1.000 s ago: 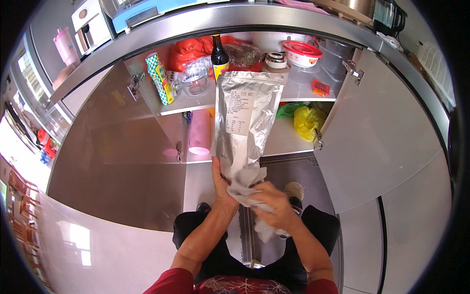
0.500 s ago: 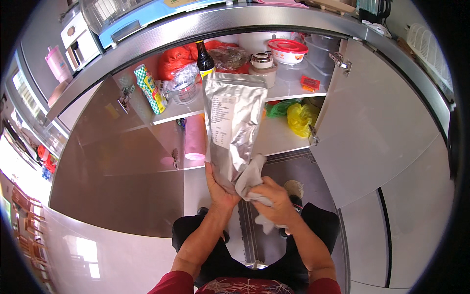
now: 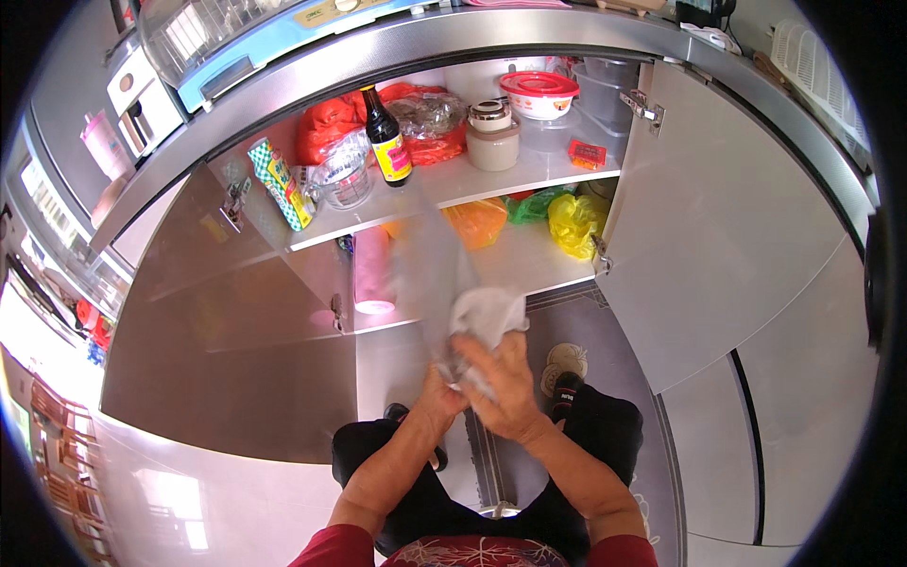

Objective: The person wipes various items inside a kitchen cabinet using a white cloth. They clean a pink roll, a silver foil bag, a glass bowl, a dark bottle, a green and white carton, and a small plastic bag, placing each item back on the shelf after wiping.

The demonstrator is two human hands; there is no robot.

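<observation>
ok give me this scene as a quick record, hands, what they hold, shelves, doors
left hand: left hand grips the lower end of a pouch, which is blurred
right hand: right hand holds a pale cloth at the pouch's lower part
upper shelf: dark bottle, lidded jar, red-lidded bowl, small red packet, among others
lower shelf: pink roll, orange bag, green bag, yellow bag
cabinet doors: left door and right door both open
</observation>
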